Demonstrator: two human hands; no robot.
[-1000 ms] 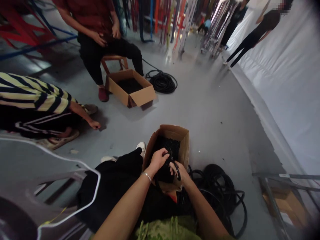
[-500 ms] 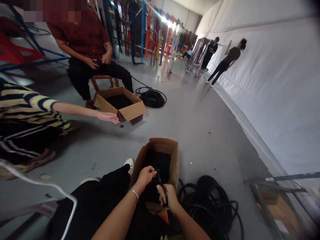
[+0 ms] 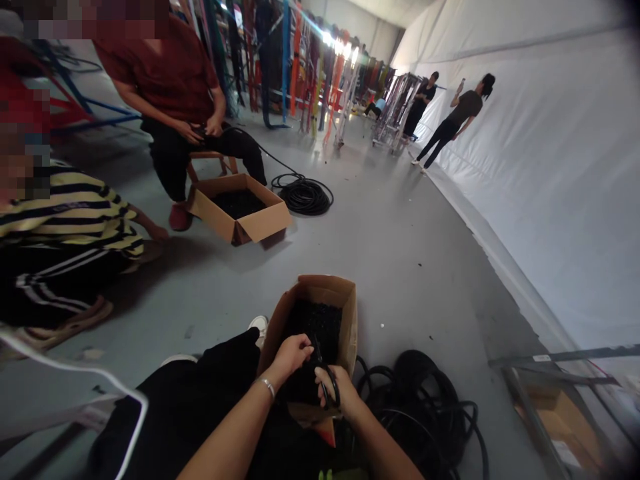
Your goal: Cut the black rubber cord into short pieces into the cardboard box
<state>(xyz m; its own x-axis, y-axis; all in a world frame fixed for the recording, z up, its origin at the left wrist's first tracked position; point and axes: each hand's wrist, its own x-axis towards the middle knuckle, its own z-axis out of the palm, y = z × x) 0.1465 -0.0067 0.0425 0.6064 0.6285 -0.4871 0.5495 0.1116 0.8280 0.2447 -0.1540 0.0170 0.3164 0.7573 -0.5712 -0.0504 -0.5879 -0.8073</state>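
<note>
My right hand (image 3: 342,385) is wrapped round the handles of black scissors (image 3: 334,392), whose blades point away from me over an open cardboard box (image 3: 351,313). My left hand (image 3: 293,353) wears a bracelet on the wrist and is closed in a pinch beside the blade tips. What its fingers hold, if anything, is too dark and small to make out. Small black pieces (image 3: 320,317) fill the bottom of the box below both hands.
Coiled black cord (image 3: 425,407) lies right of the box. Ahead, a seated person (image 3: 165,87) works over another cardboard box (image 3: 273,223), near a second black coil (image 3: 305,197). A person in stripes (image 3: 85,207) crouches left. A metal frame (image 3: 550,360) stands right.
The crouching person's outstretched arm has drawn back from the far box, and a small dark piece on the floor there is gone. The scissor handles look further apart; my hands have barely moved.
</note>
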